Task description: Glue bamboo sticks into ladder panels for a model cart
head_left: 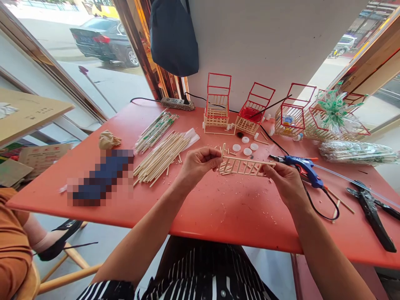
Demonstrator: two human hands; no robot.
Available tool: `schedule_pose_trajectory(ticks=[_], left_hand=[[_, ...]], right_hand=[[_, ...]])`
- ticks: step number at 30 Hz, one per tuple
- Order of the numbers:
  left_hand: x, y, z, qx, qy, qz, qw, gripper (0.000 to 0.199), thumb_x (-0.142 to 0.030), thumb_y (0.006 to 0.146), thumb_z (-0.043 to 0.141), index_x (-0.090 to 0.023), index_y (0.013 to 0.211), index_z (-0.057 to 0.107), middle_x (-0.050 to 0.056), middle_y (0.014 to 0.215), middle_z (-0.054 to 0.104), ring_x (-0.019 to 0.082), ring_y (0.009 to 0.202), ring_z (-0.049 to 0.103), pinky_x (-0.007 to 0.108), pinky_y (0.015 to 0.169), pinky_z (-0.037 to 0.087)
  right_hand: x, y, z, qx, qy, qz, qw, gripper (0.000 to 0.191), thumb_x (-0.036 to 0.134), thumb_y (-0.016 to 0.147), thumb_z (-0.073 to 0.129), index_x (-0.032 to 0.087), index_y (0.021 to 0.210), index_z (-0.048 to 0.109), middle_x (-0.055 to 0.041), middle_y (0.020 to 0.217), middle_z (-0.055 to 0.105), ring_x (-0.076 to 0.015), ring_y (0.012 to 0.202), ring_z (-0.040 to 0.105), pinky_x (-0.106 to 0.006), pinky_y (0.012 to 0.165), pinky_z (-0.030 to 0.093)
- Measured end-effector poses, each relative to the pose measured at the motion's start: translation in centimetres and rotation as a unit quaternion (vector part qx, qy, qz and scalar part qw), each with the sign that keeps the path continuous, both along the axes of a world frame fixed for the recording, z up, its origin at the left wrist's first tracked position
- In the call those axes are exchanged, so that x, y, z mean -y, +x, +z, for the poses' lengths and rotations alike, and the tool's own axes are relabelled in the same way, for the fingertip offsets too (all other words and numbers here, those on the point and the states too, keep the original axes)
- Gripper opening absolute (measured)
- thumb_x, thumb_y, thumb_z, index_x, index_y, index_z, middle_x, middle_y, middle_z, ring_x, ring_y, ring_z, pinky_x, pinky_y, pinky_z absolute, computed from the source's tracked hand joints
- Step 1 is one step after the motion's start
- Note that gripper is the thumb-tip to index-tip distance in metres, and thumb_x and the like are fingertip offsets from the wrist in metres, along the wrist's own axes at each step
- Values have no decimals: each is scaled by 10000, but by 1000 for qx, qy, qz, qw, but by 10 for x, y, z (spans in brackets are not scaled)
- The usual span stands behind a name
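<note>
Stick frame [245,166] held above worktop [215,212], btwn L & R grips: L grip [200,162] pinches one end, R grip [286,179] pinches opp. end. Glue gun [312,175] lies just beside R grip; loose sticks [162,156] piled L of L grip.

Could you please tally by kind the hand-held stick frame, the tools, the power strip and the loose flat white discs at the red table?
Ladder-like stick frame: 1
Blue glue gun: 1
Black-handled pliers-type tool: 1
Power strip: 1
Flat white discs: 4
Total: 8
</note>
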State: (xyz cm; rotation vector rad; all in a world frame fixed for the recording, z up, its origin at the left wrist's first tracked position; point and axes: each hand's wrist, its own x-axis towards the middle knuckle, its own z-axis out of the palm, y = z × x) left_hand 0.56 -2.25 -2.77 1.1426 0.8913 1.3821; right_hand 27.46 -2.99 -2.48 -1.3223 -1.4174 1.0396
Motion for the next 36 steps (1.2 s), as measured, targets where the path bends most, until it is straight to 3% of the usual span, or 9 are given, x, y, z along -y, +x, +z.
schedule_pose_trajectory(ticks=[7, 14, 22, 25, 29, 36], left_hand=[[-2, -8, 0, -78, -4, -1, 997, 252, -364, 729, 869, -156, 853, 799, 12, 717, 707, 97, 616, 581, 236, 597, 480], [0, -5, -4, -153, -9, -21, 988, 189, -347, 706, 849, -176, 737, 777, 22, 664, 707, 113, 586, 566, 238, 561, 466], [0, -5, -7, -170, 2, -20, 985, 182, -350, 725, 833, -179, 701, 777, 31, 642, 713, 127, 587, 585, 247, 567, 468], [-1, -7, -6, -187, 21, -2, 982, 202, -378, 755, 815, -184, 699, 797, 34, 655, 716, 130, 591, 578, 254, 565, 457], [-1, -7, -8, -202, 54, 68, 976, 157, -360, 767, 812, -208, 782, 847, 31, 740, 754, 133, 625, 586, 262, 595, 462], [2, 1, -7, -165, 6, 91, 982, 163, -349, 710, 843, -195, 763, 840, 8, 664, 712, 122, 596, 557, 258, 587, 451]], right_hand=[[-5, 4, 0, -17, -28, -14, 999, 485, 674, 727, 833, 193, 770, 800, -32, 728, 676, -115, 621, 459, -269, 563, 336], [-4, 6, -2, 1, -26, -12, 1000, 518, 709, 753, 798, 192, 782, 787, -36, 742, 669, -119, 623, 472, -269, 560, 355], [-3, 7, -6, 14, -14, -10, 1000, 458, 655, 797, 782, 198, 801, 803, -30, 762, 687, -127, 655, 491, -269, 595, 364], [-4, 7, -7, 13, -13, -11, 1000, 455, 651, 798, 781, 198, 824, 815, -20, 747, 669, -125, 649, 460, -269, 597, 346], [-3, 4, -3, 18, -12, -27, 999, 491, 679, 751, 803, 195, 832, 827, -5, 694, 618, -123, 648, 421, -268, 604, 331], [3, -4, 1, 43, 4, -3, 999, 485, 675, 801, 763, 191, 774, 787, 4, 677, 569, -128, 644, 422, -278, 625, 361]])
